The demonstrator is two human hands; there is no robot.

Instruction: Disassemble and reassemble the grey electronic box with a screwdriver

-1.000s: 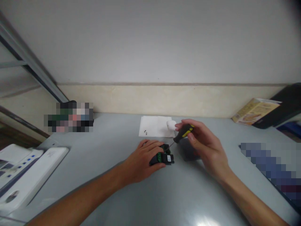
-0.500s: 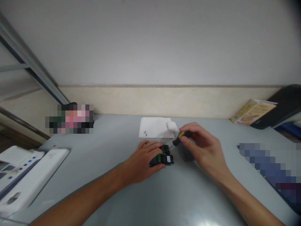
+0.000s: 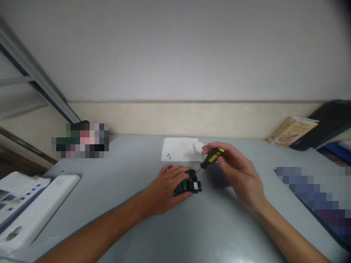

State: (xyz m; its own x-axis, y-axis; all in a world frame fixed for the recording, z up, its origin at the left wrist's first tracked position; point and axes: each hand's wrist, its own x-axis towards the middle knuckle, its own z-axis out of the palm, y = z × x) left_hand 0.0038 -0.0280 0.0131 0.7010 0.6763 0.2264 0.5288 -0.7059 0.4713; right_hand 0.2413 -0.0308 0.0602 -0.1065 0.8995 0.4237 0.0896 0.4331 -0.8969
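My left hand (image 3: 168, 186) is closed around a small black device with a bare green circuit board (image 3: 186, 184), holding it down on the table. A white label shows on its right part; my fingers hide its left part. In my right hand (image 3: 237, 168) is a screwdriver (image 3: 214, 157) with a black and yellow handle. It slants down to the left, its thin shaft reaching into the device's upper right part. Whether the tip sits on a screw is too small to tell. Under my right hand lies a dark grey shape (image 3: 218, 177), partly hidden.
Beyond my hands lies white paper (image 3: 179, 146) with several tiny dark pieces (image 3: 169, 156) and a small white object (image 3: 197, 147). A white power strip (image 3: 52, 204) is at left. A yellow box (image 3: 292, 130) leans at back right, and blurred items lie on both sides.
The screwdriver handle has turned in my right fingers, showing more yellow, and my fingers have shifted along it. My left hand and the device stay in place. The view has moved slightly.
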